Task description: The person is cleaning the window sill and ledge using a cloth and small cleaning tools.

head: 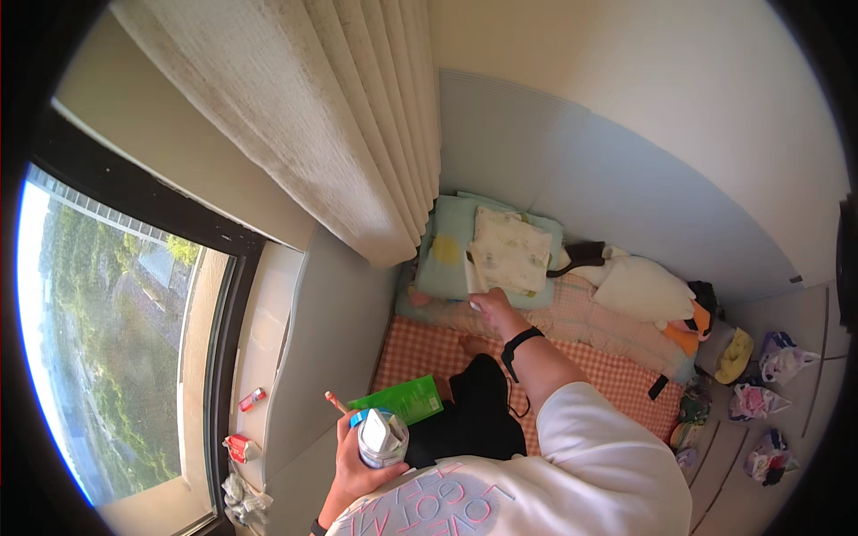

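Note:
My left hand [354, 465] grips a clear round container [382, 452] in front of my shirt. A small white object [379, 432] and something blue [365, 417] are at its mouth. Beside those fingers, a thin stick with a reddish end [334, 402] points up. A green flat book or packet [402, 400] lies by my black-clothed leg; whether the left hand touches it is unclear. My right hand [493, 306] reaches out toward the bed, shut on a narrow pale flat object [474, 273]. This object overlaps the edge of a light green pillow [442, 224], beside a folded printed cloth [513, 251].
A windowsill at left holds a red lighter-like item [252, 399], a red packet [240, 447] and crumpled white material [242, 499]. A curtain [322, 120] hangs above. On the checked bedding [603, 368] lie a white plush toy [643, 285] and a dark object [658, 386]. Several bagged bundles [787, 358] stand right.

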The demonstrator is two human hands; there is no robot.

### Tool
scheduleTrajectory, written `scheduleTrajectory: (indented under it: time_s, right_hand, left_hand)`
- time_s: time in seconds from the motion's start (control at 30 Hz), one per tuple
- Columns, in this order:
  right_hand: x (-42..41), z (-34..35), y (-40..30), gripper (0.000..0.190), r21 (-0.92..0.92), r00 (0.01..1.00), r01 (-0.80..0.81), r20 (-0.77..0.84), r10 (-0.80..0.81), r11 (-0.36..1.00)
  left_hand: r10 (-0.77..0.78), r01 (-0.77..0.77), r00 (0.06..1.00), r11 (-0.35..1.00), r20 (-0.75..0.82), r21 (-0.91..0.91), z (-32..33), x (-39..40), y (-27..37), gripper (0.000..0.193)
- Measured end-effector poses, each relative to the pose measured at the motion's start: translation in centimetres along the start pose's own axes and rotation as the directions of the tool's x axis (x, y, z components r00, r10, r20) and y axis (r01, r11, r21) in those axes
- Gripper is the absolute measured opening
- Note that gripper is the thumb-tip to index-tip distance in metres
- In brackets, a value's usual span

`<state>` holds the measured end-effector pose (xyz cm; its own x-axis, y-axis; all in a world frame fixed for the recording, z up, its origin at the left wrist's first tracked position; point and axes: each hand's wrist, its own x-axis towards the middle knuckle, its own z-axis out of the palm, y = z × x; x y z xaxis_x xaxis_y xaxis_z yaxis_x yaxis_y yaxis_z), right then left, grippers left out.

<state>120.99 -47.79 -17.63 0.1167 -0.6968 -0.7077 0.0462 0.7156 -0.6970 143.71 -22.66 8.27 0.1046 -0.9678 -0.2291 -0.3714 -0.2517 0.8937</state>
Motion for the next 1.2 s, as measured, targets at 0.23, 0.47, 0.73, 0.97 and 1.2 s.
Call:
scheduleTrajectory:
  time_s: [0.23, 0.47, 0.73, 0.97, 1.2]
  right_hand:
    - [9.4, -2.8, -0.1, 0.055, -0.607, 0.974, 0.021, -0.166, -0.152, 0.794]
    - [-2.0, -0.3, -2.1, 0.023, -0.701, 0.907, 0.206, 0.399, 0.136, 0.683]
    - [-9.6, 13.0, -15.8, 0.033, -0.247, 0.272, 0.938, 0.960, -0.070, 0.244]
    - [-10.0, 27.7, -18.3, 0.027, 0.142, -0.118, 0.935, 0.989, 0.091, -0.325]
    - [-8.6, 33.7, -17.3, 0.021, 0.191, -0.140, 0.887, 0.979, 0.150, -0.421]
  left_hand:
    - [-0.131, 0.131, 0.990, 0.991, -0.054, -0.008, 2.2, 3.4, 1.1, 0.075]
    - [-0.028, 0.025, 0.995, 0.999, -0.096, -0.038, 3.3, 5.6, 4.2, 0.080]
    - [0.022, -0.009, 0.874, 1.000, -0.485, 0.028, 4.8, 0.6, 6.1, 0.075]
    - [-0.056, 0.070, 0.672, 0.997, -0.738, -0.012, 6.3, -5.0, 7.0, 0.068]
    - [-0.148, 0.088, 0.509, 0.989, -0.848, -0.119, 5.8, -10.0, 6.9, 0.064]
